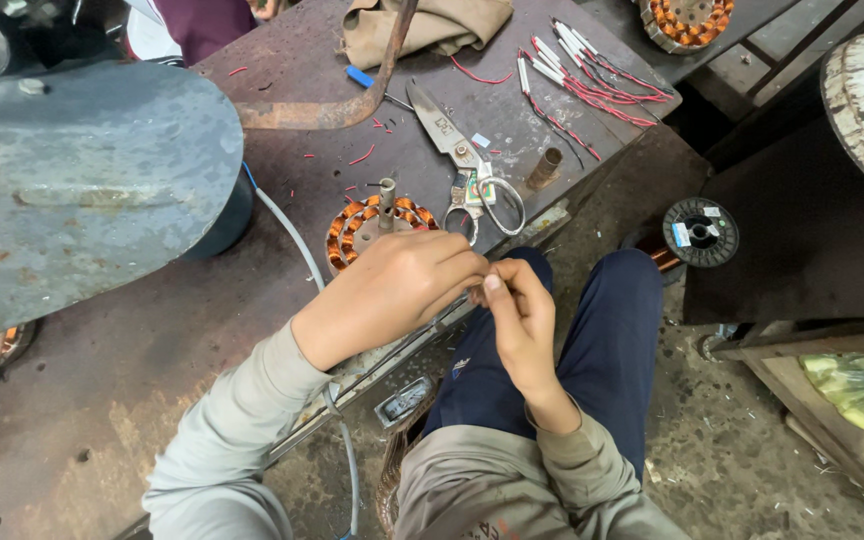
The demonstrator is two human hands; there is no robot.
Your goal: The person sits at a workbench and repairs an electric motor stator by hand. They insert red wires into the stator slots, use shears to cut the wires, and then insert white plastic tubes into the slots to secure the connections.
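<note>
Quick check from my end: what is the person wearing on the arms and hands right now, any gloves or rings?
Both hands are bare: no gloves, rings or watch show on the left hand or the right hand. Each arm wears a long light grey-beige sleeve, loose and creased, ending at the wrist. The right cuff looks slightly rumpled. No markings show on the sleeves.

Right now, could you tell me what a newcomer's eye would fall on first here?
Mid-frame, the left hand and right hand meet fingertip to fingertip, pinching something too small to make out. Just behind them on the worn metal table sits a copper-wound stator, with scissors to its right and red wires fanned out at the far edge.
</note>
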